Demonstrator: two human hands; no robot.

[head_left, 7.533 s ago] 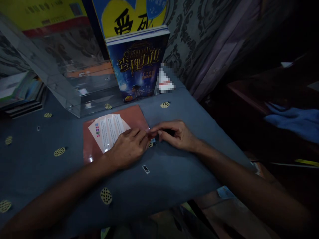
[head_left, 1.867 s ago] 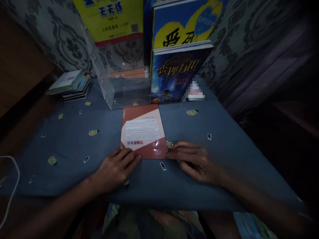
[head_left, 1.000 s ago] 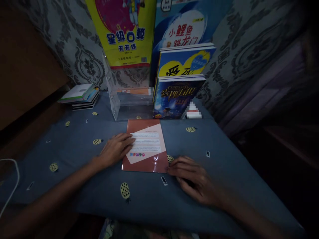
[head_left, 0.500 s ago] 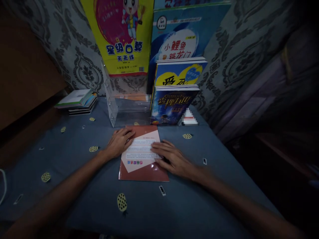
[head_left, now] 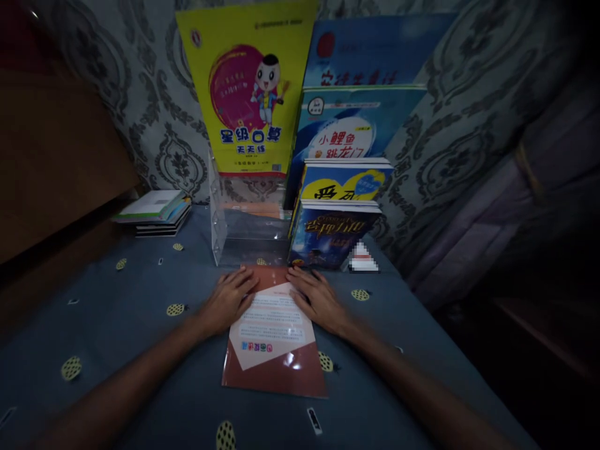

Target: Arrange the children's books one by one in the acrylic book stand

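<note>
As your left hand (head_left: 228, 301) and right hand (head_left: 319, 301) lie flat on the book (head_left: 274, 337), gripping nothing — likely smoothing — next move calls for even pressure.

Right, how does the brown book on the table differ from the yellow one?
The brown book lies flat; the yellow book stands up. The brown book shows a pale text panel, the yellow book a cartoon figure. The left hand and right hand touch the brown book, not the yellow one. Both bear printing.

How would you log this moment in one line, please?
left hand: touching booklet | right hand: touching booklet | booklet: flat, near transparent rack
</note>
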